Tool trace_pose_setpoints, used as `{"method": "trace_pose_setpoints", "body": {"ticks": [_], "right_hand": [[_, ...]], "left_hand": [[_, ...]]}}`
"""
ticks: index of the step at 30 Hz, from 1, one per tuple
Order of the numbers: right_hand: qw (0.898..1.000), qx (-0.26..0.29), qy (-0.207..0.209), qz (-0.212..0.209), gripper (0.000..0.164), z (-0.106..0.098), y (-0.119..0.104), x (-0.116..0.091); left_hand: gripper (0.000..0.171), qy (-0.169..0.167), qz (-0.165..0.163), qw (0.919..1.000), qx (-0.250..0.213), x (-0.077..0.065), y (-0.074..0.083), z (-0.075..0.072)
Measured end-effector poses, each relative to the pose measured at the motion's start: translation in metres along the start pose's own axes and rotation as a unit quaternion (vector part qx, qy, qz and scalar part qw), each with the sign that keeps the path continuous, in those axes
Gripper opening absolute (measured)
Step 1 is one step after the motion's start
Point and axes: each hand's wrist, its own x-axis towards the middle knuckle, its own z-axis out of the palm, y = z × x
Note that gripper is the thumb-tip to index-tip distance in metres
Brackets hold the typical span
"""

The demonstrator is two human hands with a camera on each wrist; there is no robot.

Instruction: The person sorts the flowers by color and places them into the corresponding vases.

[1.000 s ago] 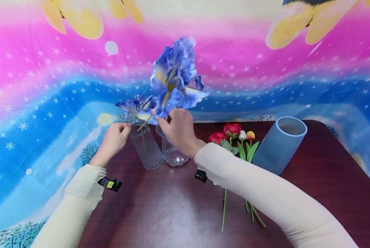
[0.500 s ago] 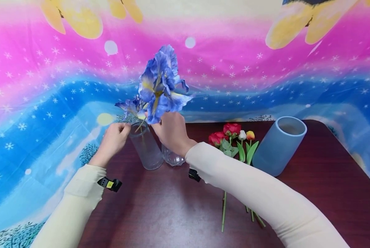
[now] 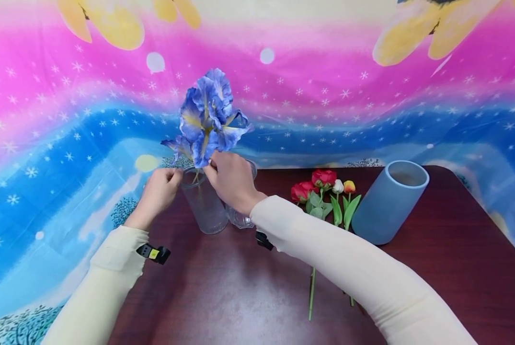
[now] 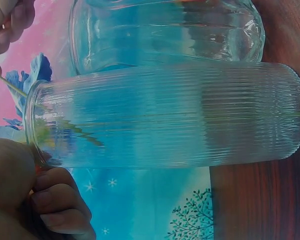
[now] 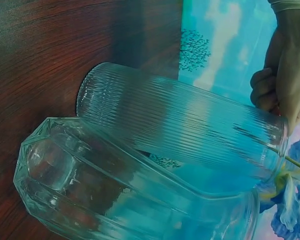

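My left hand (image 3: 158,194) pinches the rim of a ribbed clear glass vase (image 3: 206,211), which stands upright on the table. With my right hand (image 3: 233,181) I hold a large blue iris (image 3: 207,120) by its stem, right above that vase. In the left wrist view the stem (image 4: 10,86) slants from the right fingers through the vase mouth, its lower end showing inside the glass. A second blue iris (image 3: 176,146) leans at the vase's mouth, largely hidden behind the held bloom. Close beside stands a faceted clear glass vase (image 5: 95,185), partly covered by my right hand in the head view.
Red roses (image 3: 324,178), a white tulip (image 3: 337,186) and an orange-yellow tulip (image 3: 349,186) lie on the dark wooden table (image 3: 235,297), their stems partly under my right sleeve. At the right stands a tall blue vase (image 3: 384,211). A colourful cloth (image 3: 67,105) hangs behind.
My right hand has carried the iris left, from above the faceted vase to the ribbed vase's mouth, covering more of the second iris. The left hand has stayed at the rim.
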Motion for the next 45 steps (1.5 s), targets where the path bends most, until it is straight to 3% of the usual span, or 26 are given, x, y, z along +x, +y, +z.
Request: {"method": "trace_pose_setpoints", "body": {"ticks": [3,6,26,38,43,45], "right_hand": [[1.000,-0.002,-0.018,0.001,0.022,0.003,-0.002,0.002],[0.999,0.000,-0.035,0.000,0.019,0.006,-0.004,0.002],[0.986,-0.065,-0.151,0.042,0.035,0.014,-0.014,0.005],[0.980,-0.087,-0.176,0.032,0.034,0.018,-0.013,0.002],[0.977,-0.095,-0.190,0.031,0.024,0.018,-0.013,0.003],[0.978,-0.115,-0.173,0.015,0.029,0.019,-0.012,0.002]], "left_hand": [[0.050,0.003,0.005,1.0000,0.000,0.001,0.000,0.000],[0.051,0.002,0.005,1.0000,-0.002,0.001,0.000,-0.001],[0.050,0.008,0.006,0.9999,-0.003,0.002,0.004,-0.001],[0.051,0.006,0.013,0.9999,-0.006,0.002,0.004,0.000],[0.050,0.003,0.010,0.9999,-0.010,0.002,0.006,0.000],[0.049,0.004,0.011,0.9999,-0.012,0.003,0.006,0.000]]}}
